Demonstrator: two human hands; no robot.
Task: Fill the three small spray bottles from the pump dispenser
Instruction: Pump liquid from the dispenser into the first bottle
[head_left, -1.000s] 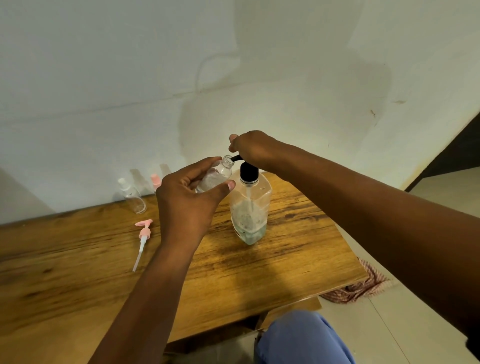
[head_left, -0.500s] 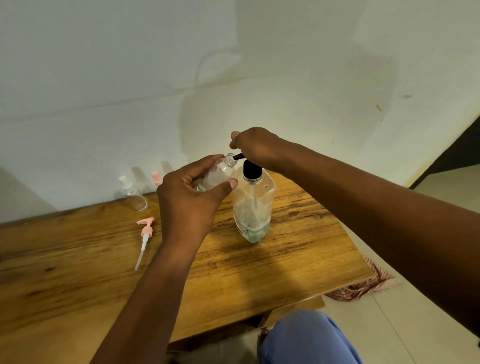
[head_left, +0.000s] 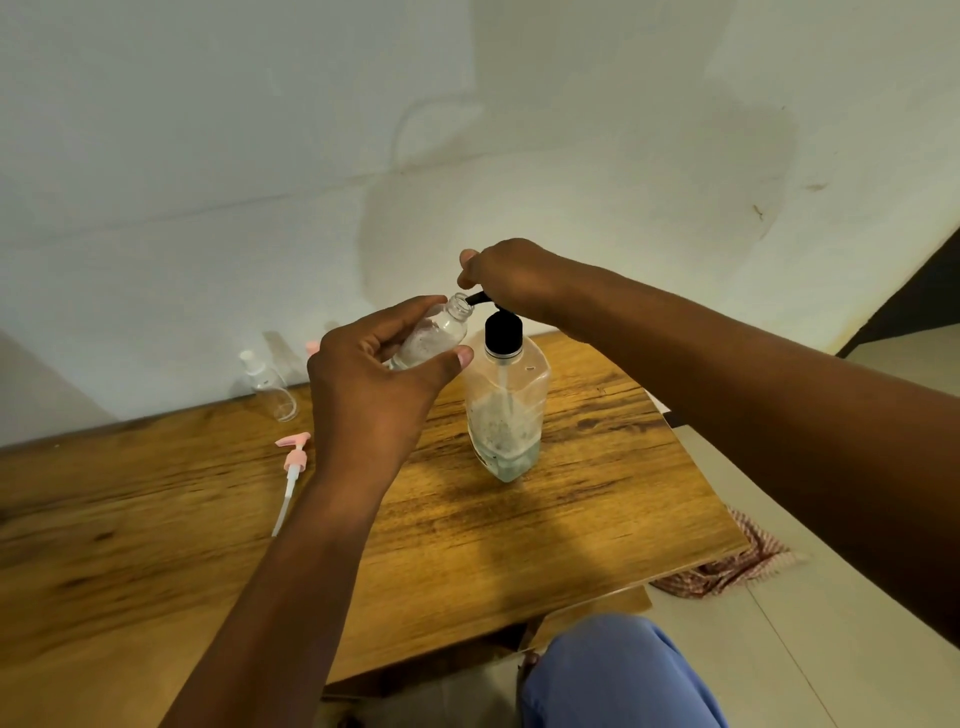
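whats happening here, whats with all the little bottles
A person is filling a small clear bottle from a pump dispenser standing on a wooden table. The left hand holds the open bottle tilted, its mouth at the black nozzle, while the right hand rests on the pump head. Another small bottle stands by the wall, and a pink pump top lies on the table.

Left arm enters from the lower left of the frame and runs up to centre. Left hand (head_left: 374, 384) back toward camera, fingers curled, thumb tip at the right, pinching a small bottle (head_left: 434, 340) tilted up to the right. Right arm enters from the right edge and crosses up-left. Right hand (head_left: 511, 278) just above and right of the left hand, fingers curled down over a black pump head (head_left: 480, 298). Blue-clad knee at the lower centre.
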